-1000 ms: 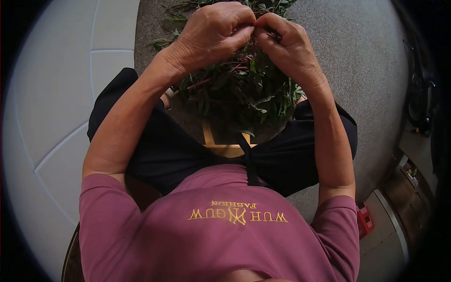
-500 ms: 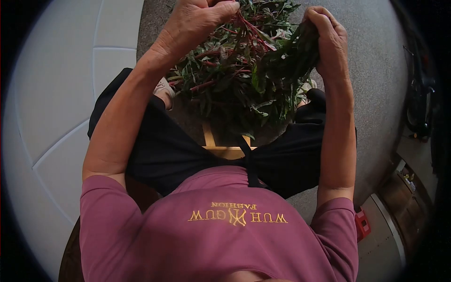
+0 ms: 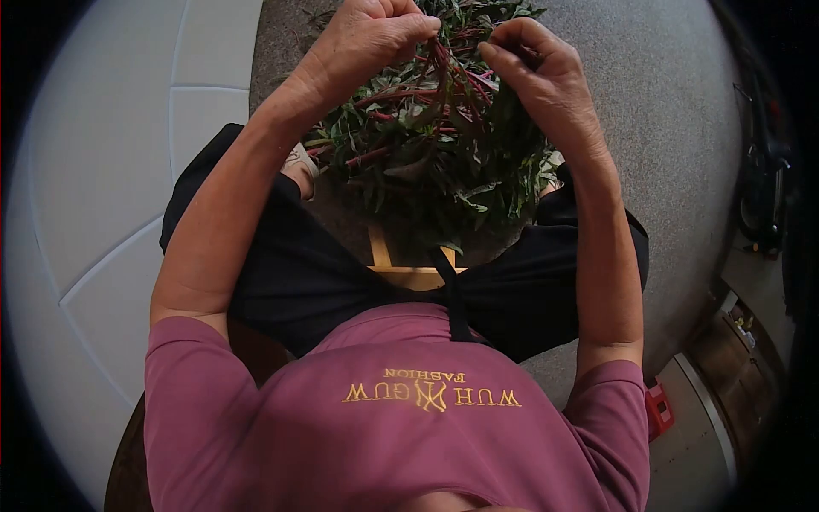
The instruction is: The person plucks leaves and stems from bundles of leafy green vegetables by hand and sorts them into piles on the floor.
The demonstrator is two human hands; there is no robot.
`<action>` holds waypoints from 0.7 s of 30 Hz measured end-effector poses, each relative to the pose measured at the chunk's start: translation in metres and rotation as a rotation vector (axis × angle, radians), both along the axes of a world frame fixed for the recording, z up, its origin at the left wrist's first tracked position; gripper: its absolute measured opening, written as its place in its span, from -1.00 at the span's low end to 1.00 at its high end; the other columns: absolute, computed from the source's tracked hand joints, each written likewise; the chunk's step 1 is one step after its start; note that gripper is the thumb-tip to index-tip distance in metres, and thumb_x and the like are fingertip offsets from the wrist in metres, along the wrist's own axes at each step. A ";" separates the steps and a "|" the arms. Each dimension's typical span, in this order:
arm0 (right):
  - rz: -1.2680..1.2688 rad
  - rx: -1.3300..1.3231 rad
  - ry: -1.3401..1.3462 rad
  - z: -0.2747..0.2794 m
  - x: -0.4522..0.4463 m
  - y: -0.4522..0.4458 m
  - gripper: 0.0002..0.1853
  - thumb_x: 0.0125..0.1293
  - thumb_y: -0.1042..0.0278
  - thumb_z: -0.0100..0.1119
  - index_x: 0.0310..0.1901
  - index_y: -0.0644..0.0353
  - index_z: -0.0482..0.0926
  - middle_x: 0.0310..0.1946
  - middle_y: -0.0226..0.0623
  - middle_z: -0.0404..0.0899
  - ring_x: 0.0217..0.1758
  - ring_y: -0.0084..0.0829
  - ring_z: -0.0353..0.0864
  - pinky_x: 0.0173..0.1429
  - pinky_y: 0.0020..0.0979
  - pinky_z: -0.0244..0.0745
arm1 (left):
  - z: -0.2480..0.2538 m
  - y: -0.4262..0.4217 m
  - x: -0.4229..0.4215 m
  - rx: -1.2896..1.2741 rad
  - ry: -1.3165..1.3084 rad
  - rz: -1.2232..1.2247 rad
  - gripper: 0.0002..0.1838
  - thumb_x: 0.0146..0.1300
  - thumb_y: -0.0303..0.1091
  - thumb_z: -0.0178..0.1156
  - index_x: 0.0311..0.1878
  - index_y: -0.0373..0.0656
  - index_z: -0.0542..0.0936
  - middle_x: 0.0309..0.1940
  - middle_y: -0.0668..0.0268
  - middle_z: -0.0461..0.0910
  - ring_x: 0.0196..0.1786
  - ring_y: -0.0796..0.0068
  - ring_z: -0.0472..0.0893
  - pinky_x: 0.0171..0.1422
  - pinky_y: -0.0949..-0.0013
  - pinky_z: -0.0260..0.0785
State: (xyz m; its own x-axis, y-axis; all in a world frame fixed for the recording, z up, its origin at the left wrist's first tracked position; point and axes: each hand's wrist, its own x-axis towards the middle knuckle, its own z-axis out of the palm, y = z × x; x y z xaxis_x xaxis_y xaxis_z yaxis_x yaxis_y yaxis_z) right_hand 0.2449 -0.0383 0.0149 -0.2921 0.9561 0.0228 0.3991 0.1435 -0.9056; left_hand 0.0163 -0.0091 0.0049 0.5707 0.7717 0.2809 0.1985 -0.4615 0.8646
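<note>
A bunch of red-stemmed leafy greens (image 3: 444, 81) hangs from my left hand (image 3: 371, 32), whose thumb and fingers are closed on the stem ends. Just to the right, my right hand (image 3: 544, 72) is bent, with thumb and forefinger brought together near those stems. What lies between these fingertips is too small to make out. Dark leaves hang below and beside the right palm. Under both hands, a large heap of the same greens (image 3: 384, 192) is spread on the floor between my feet.
Beneath me shows a wooden stool frame (image 3: 409, 277), between my black trouser legs (image 3: 290, 264). Pale tiles (image 3: 94, 188) lie at left, grey speckled floor (image 3: 674, 102) at right. A red object (image 3: 658, 410) and a dark wheeled thing (image 3: 759, 171) stand farther right.
My right hand has moved left and slightly down, towards the left hand. The clump of leaves it held raised has dropped lower. My left hand has barely moved and keeps the stems.
</note>
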 end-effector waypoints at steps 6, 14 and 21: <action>0.098 0.066 -0.023 0.000 -0.010 -0.006 -0.77 0.37 0.25 0.21 -0.13 0.26 0.63 -0.42 -0.32 0.63 -0.38 -0.57 0.58 -0.28 -0.48 0.51 | -0.003 0.000 0.007 -0.076 -0.037 -0.029 -0.88 0.37 -0.37 0.13 -0.20 -0.20 0.59 -0.36 0.34 0.60 -0.32 0.50 0.60 -0.22 0.43 0.46; 0.131 0.119 -0.043 -0.002 -0.009 -0.009 -0.81 0.35 0.33 0.19 -0.13 0.26 0.62 -0.48 -0.29 0.60 -0.42 -0.56 0.57 -0.33 -0.46 0.49 | -0.003 -0.006 0.006 -0.177 -0.085 -0.048 -0.87 0.38 -0.36 0.12 -0.20 -0.20 0.59 -0.37 0.35 0.60 -0.33 0.51 0.60 -0.22 0.43 0.46; 0.143 0.014 -0.155 0.006 -0.011 -0.012 -0.83 0.36 0.37 0.12 -0.12 0.26 0.59 -0.40 -0.39 0.59 -0.31 -0.63 0.55 -0.20 -0.50 0.50 | -0.009 -0.001 0.010 -0.262 -0.128 -0.058 -0.87 0.38 -0.36 0.12 -0.21 -0.19 0.59 -0.37 0.36 0.60 -0.33 0.52 0.60 -0.22 0.43 0.45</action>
